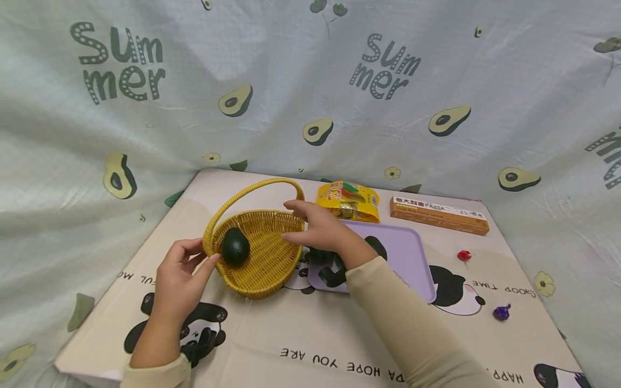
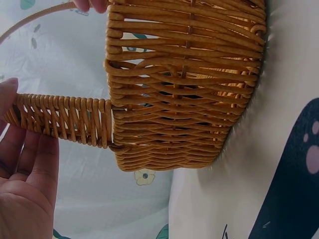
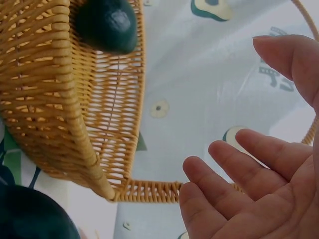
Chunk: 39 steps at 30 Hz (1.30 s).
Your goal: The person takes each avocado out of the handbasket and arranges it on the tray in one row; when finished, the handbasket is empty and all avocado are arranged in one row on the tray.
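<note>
A yellow woven basket [image 1: 271, 269] with a tall arched handle sits on the table, left of the tray. Inside it, against the left wall, lies a dark green avocado [image 1: 235, 247], also visible in the right wrist view [image 3: 107, 25]. My left hand [image 1: 181, 277] holds the handle's left base, thumb on one side and fingers on the other, as the left wrist view shows at the woven handle [image 2: 65, 117]. My right hand [image 1: 317, 229] reaches over the basket's right rim beside the handle's other end, fingers extended and thumb apart. Whether its fingertips touch the handle I cannot tell.
A lilac tray [image 1: 409, 258] lies right of the basket, bearing dark rounded things [image 1: 375, 247] partly hidden by my right arm. Behind it stand a yellow snack bag [image 1: 348, 200] and a pasta box [image 1: 439, 216]. Small red [image 1: 464, 255] and purple [image 1: 502, 312] items lie at right.
</note>
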Available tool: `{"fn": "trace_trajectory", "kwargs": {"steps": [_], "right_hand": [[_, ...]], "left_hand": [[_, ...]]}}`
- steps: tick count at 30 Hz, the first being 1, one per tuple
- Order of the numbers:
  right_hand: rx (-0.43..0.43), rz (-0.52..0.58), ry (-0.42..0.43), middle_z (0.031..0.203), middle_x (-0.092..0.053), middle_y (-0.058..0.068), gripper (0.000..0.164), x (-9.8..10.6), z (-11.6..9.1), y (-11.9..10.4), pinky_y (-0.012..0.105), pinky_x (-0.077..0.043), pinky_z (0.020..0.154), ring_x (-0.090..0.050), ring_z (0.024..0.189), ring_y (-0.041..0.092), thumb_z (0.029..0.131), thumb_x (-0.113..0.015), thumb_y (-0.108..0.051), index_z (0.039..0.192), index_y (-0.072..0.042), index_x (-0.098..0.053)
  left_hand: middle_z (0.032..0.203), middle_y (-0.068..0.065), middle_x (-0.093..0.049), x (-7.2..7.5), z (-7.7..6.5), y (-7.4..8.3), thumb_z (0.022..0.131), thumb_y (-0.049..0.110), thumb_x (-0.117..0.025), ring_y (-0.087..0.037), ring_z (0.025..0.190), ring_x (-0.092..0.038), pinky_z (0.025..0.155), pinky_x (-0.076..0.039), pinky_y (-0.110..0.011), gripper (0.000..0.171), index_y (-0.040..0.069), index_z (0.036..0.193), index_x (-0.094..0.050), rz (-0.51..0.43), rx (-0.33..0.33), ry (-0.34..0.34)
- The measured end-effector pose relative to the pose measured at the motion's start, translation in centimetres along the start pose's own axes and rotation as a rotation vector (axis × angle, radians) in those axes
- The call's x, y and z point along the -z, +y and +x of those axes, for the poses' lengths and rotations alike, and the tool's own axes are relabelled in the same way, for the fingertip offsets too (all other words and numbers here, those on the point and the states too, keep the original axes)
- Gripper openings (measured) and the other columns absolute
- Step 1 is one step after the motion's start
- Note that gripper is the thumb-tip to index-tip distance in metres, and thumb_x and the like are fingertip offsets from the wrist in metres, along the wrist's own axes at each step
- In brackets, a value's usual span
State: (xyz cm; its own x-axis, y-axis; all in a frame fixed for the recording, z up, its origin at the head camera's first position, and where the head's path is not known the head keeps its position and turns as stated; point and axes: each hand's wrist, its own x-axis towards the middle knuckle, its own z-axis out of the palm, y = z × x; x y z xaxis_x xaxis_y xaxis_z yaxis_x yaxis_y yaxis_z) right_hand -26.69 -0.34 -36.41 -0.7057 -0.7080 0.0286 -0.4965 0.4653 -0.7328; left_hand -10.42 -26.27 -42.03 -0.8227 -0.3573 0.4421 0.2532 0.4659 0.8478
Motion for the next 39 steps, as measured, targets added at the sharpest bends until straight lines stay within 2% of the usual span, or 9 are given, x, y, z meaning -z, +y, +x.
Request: {"fn": "trace_trajectory", "kwargs": {"steps": [5, 11, 17, 21, 29, 34, 39], "right_hand": [[-0.007, 0.002, -0.002, 0.156, -0.049, 0.000, 0.076, -0.5, 0.8, -0.1, 0.047, -0.047, 0.116, -0.050, 0.141, 0.025, 0.088, -0.079, -0.038, 0.153, -0.016, -0.046], [-0.005, 0.013, -0.023, 0.157, -0.048, 0.002, 0.076, -0.9, 1.4, -0.4, 0.042, -0.050, 0.113, -0.050, 0.141, 0.025, 0.089, -0.079, -0.038, 0.153, -0.016, -0.046], [-0.030, 0.009, -0.040, 0.156, -0.049, 0.002, 0.074, -1.4, 1.9, -1.0, 0.045, -0.051, 0.113, -0.049, 0.142, 0.024, 0.089, -0.079, -0.038, 0.153, -0.018, -0.047], [-0.032, -0.018, -0.046, 0.155, -0.050, 0.004, 0.075, -1.7, 2.4, -1.2, 0.043, -0.052, 0.111, -0.051, 0.140, 0.025, 0.089, -0.078, -0.039, 0.153, -0.015, -0.047], [-0.021, -0.019, -0.078, 0.155, -0.050, 0.010, 0.077, -2.5, 3.3, -1.5, 0.043, -0.049, 0.115, -0.052, 0.139, 0.026, 0.090, -0.077, -0.040, 0.153, -0.009, -0.046], [-0.027, -0.002, -0.094, 0.155, -0.051, 0.008, 0.076, -3.1, 3.9, -1.8, 0.041, -0.048, 0.115, -0.052, 0.139, 0.025, 0.090, -0.077, -0.039, 0.153, -0.010, -0.046], [-0.038, 0.002, -0.097, 0.154, -0.052, 0.005, 0.076, -3.7, 4.2, -2.3, 0.038, -0.049, 0.115, -0.053, 0.138, 0.023, 0.089, -0.079, -0.040, 0.153, -0.011, -0.047]], "left_hand": [[0.123, -0.004, -0.060, 0.0, 0.1, 0.0, 0.090, -0.005, -0.074, -0.020, 0.122, -0.063, 0.099, -0.051, -0.011, 0.038, -0.003, 0.122, -0.055, 0.015, 0.010, -0.006], [0.124, -0.007, -0.061, 0.1, 0.2, 0.0, 0.090, -0.003, -0.074, -0.017, 0.122, -0.063, 0.099, -0.051, -0.011, 0.038, -0.002, 0.123, -0.055, 0.007, 0.016, -0.016], [0.125, -0.007, -0.061, 0.2, 0.2, -0.1, 0.090, -0.002, -0.075, -0.018, 0.121, -0.063, 0.098, -0.050, -0.010, 0.040, -0.002, 0.125, -0.055, 0.014, 0.023, -0.023], [0.125, -0.008, -0.061, 0.2, 0.3, -0.1, 0.090, -0.001, -0.075, -0.018, 0.121, -0.064, 0.098, -0.050, -0.010, 0.040, -0.001, 0.125, -0.055, 0.027, 0.023, -0.025], [0.124, -0.008, -0.061, 0.1, 0.4, -0.4, 0.091, -0.003, -0.074, -0.013, 0.120, -0.064, 0.098, -0.051, -0.011, 0.039, -0.001, 0.124, -0.055, 0.036, 0.015, -0.029], [0.125, -0.008, -0.062, 0.2, 0.3, -0.3, 0.091, -0.002, -0.074, -0.018, 0.121, -0.064, 0.098, -0.051, -0.011, 0.039, -0.002, 0.125, -0.055, 0.043, 0.019, -0.029], [0.125, -0.008, -0.062, 0.2, 0.3, -0.2, 0.091, -0.002, -0.075, -0.008, 0.120, -0.063, 0.098, -0.051, -0.011, 0.040, -0.001, 0.125, -0.054, 0.039, 0.026, -0.027]]}}
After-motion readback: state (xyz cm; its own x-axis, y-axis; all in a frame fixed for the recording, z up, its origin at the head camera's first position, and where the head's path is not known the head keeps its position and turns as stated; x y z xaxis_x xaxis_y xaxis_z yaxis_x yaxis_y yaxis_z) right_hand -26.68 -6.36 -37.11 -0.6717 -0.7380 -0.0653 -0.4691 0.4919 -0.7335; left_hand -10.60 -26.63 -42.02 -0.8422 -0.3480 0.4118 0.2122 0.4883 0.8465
